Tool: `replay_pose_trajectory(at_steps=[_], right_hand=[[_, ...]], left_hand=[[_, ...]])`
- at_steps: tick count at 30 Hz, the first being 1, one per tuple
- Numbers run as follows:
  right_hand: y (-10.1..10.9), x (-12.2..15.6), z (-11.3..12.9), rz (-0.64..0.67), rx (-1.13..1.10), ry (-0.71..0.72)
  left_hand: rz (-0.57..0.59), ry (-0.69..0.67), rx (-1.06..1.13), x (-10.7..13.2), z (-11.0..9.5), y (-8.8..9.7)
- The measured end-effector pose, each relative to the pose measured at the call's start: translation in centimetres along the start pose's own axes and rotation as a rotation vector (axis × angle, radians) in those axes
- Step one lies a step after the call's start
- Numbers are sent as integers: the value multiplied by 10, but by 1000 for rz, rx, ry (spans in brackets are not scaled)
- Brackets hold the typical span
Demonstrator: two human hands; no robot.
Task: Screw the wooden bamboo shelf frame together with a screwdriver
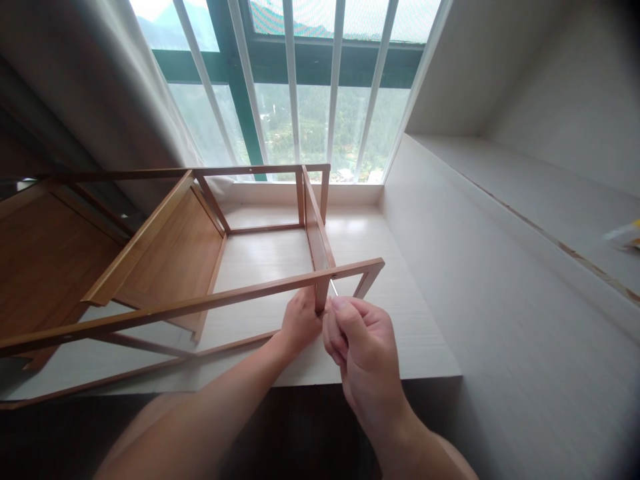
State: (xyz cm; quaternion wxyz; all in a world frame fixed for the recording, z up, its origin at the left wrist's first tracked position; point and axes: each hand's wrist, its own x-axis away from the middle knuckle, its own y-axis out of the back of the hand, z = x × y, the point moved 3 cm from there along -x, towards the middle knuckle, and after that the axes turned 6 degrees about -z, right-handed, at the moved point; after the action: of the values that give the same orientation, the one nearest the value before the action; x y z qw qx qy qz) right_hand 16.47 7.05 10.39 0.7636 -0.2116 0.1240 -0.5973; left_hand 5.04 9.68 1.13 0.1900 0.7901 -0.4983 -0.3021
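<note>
A brown wooden shelf rack [270, 293] lies on its side on a pale ledge. My left hand [303, 317] is closed around the lower end of a crosspiece [323, 297] near the rack's right end, its fingers partly hidden behind the wood. In my right hand [365, 340], pinched between thumb and fingers, is a thin silver hex key [335, 289]. Only a short length of its shaft shows; the rest is hidden in my fist. The shaft's tip meets the underside of the near rail, close to a dark bolt hole [334, 275] by the shelf panel [316, 227].
Behind the ledge [360, 233] stands a window with white bars [335, 87]. A grey curtain [135, 100] hangs on the left. To the right rises a pale panel wall [450, 253] with a recessed shelf above. A white and yellow packet [625, 235] lies there.
</note>
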Motion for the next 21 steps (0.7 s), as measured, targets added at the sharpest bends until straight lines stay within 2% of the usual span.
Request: replay_pose_trajectory(at_steps=[8,13,16,21], right_hand=[[6,-5,3,-68,279,148],[6,-5,6,-70,375,195],[6,-6,4,-44,322,188],[0,-5,0,41,4,71]], left_hand=[[0,-66,-116,1,7,-6],[-13,-48,-69,1,2,-2],[-19,-54,-56,1,1,-1],[-30,-76,-81,1,4,-4]])
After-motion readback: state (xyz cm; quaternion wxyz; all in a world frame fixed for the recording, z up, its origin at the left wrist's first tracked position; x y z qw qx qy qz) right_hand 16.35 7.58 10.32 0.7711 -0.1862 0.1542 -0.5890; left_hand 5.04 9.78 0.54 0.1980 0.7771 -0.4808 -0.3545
